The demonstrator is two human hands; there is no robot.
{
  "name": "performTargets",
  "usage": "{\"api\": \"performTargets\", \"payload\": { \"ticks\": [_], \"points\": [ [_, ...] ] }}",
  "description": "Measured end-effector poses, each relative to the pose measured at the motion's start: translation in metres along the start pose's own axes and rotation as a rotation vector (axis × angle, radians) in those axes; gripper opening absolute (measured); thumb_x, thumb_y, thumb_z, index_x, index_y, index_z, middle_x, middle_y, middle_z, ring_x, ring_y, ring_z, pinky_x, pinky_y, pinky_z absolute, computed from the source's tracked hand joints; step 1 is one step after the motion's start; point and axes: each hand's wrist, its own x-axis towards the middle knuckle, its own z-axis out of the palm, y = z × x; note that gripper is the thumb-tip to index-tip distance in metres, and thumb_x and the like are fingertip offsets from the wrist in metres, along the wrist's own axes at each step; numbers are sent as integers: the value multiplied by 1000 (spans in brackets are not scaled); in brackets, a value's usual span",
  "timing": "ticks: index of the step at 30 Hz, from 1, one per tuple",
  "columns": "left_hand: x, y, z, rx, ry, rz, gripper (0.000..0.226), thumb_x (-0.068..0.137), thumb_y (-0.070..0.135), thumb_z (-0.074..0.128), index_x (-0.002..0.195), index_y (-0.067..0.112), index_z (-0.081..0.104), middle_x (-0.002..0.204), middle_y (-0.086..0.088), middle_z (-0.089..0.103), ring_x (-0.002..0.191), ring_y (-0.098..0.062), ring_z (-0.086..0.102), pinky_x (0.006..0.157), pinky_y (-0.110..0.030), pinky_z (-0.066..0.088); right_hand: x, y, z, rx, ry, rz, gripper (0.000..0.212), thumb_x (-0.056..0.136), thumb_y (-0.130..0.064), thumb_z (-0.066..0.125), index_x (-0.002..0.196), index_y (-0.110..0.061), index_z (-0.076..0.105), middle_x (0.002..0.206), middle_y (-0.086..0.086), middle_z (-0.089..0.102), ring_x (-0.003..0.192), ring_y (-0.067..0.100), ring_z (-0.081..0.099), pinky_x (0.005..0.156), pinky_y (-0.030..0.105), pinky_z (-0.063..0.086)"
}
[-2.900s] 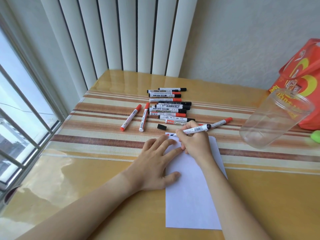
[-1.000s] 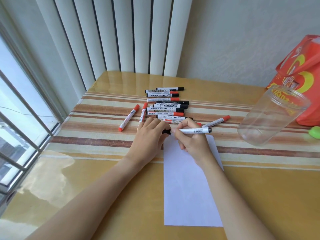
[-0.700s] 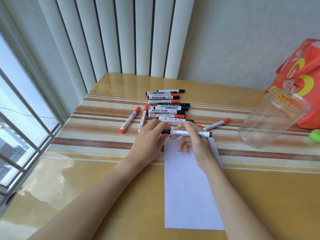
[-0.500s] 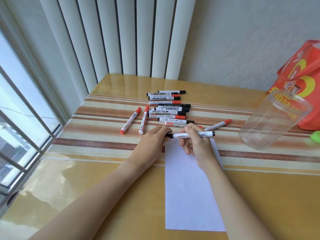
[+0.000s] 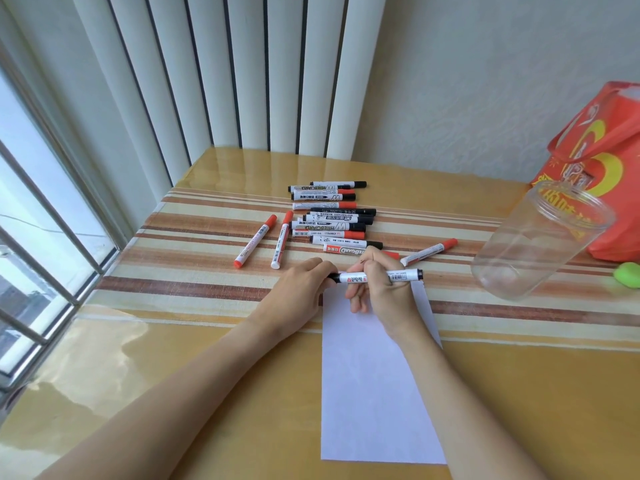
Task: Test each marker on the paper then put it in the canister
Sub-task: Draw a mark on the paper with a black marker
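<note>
Now both hands on one black marker, level over top edge of paper: right hand curled round barrel, left hand pinching capped end. Clear canister well right on desk.

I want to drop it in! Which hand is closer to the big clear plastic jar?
Right hand: it sits nearer the clear plastic canister, holding the black marker. Left hand is farther left, at the marker's cap end.

Domestic room, window corner: vertical blinds against textured wallpaper, barred window, glossy table with striped cloth, red shopping bag.
</note>
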Motion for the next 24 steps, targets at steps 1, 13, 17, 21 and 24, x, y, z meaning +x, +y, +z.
{"api": "performTargets", "payload": {
  "ticks": [1, 13, 17, 21, 24],
  "points": [
    [0, 0, 0, -1, 1, 3, 14, 101, 6, 53, 107, 7, 65, 90, 6, 49, 71, -19, 47, 63, -35, 44, 0, 0, 0, -2, -5, 0, 25, 87, -12, 37, 77, -2, 57, 57, 22, 61, 40, 28, 51, 43, 25, 36],
    [2, 3, -4, 42, 241, -110, 18, 100, 25, 56, 112, 19, 68, 97, 2, 65, 84, -24, 61, 65, -36, 49, 5, -2, -3, 95, 61, 39, 30, 95, -37, 55, 96, -8, 64, 70, 7, 57, 56, 15, 48, 55, 21, 40],
    [2, -6, -6, 111, 310, -182, 16, 95, 19, 68, 111, 16, 69, 112, -3, 64, 99, -28, 63, 76, -42, 53, 8, 5, -12, 164, 302, -16, 9, 94, -25, 67, 93, -17, 63, 86, -5, 64, 71, 12, 57, 69, 23, 48],
    [1, -4, -6, 144, 341, -158, 17, 91, 12, 74, 106, 14, 70, 111, -4, 62, 97, -28, 62, 73, -41, 53, 5, 7, -7, -334, 314, -256, 11, 94, -10, 68, 88, -19, 67, 89, -12, 69, 89, 8, 64, 81, 29, 50],
    [1, -2, -7, 127, 378, -123, 19, 91, 8, 74, 108, 13, 69, 109, -3, 62, 95, -26, 61, 72, -39, 51, 1, 6, 0, -585, 189, -462, 8, 91, -9, 72, 94, -16, 70, 96, -10, 69, 98, 12, 64, 87, 25, 48]
  ]
}}
